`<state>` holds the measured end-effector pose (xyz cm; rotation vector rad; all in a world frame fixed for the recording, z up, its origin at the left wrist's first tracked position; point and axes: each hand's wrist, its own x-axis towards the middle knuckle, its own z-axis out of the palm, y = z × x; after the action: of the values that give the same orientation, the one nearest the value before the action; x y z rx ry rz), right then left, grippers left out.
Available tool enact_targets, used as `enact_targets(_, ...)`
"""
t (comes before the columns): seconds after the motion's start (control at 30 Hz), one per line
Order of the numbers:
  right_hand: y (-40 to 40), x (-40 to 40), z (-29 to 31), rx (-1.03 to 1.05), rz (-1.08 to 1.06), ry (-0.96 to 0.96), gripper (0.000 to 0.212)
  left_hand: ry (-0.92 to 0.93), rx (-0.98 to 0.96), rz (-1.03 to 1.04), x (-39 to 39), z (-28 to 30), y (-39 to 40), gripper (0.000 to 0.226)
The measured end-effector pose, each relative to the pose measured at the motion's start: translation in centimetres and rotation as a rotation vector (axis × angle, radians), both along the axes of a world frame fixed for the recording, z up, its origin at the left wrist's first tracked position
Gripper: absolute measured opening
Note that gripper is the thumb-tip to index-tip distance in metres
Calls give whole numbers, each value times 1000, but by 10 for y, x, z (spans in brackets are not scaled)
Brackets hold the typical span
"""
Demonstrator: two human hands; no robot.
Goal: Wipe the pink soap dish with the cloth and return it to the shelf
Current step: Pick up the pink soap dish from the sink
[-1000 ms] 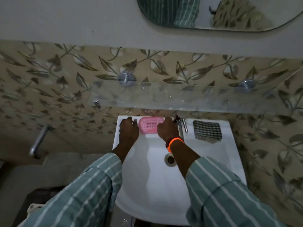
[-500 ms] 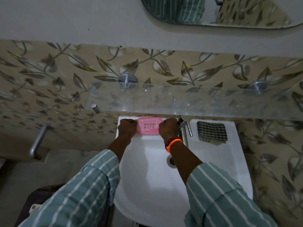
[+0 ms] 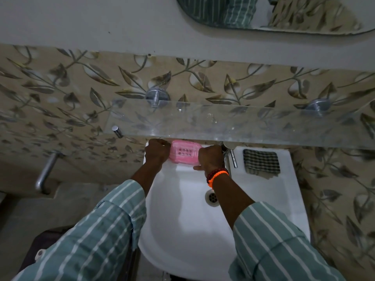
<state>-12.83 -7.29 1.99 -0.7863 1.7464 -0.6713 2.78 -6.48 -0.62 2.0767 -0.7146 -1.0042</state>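
The pink soap dish [image 3: 184, 152], with slots in its floor, is at the back rim of the white sink [image 3: 182, 209], just under the front edge of the clear glass shelf [image 3: 233, 126]. My left hand [image 3: 156, 151] grips its left end and my right hand [image 3: 210, 157] grips its right end, fingers curled around it. A dark checked cloth [image 3: 261, 161] lies folded on the sink's right ledge, untouched, to the right of the tap.
A chrome tap [image 3: 230, 155] stands between my right hand and the cloth. The drain [image 3: 212, 197] sits in the basin below my right wrist. A metal pipe [image 3: 45, 172] juts from the left wall. A mirror [image 3: 274, 13] hangs above.
My hands closed from resting beside the dish to gripping both its ends. The dish looks slightly lifted and tilted.
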Motion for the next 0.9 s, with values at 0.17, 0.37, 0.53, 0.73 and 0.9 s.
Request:
enact_targets(0.17, -1, 3, 6, -27, 25, 66, 33, -56, 43, -10, -1, 7, 2, 27)
enact_targets(0.37, 12, 1, 19, -202, 109, 252, 16, 80, -88, 57, 0, 27, 19, 18)
enact_targets(0.53, 86, -15, 24, -241, -83, -181, 14, 619, -269, 29, -9, 29, 92, 38)
enact_targets(0.73, 168, -61, 4, -58, -15, -405, 14, 1266, -197, 187, -79, 17, 138, 69)
enact_targets(0.9, 166, -147, -18, -243, 409, 481, 24, 1276, -71, 228, -114, 17, 139, 70)
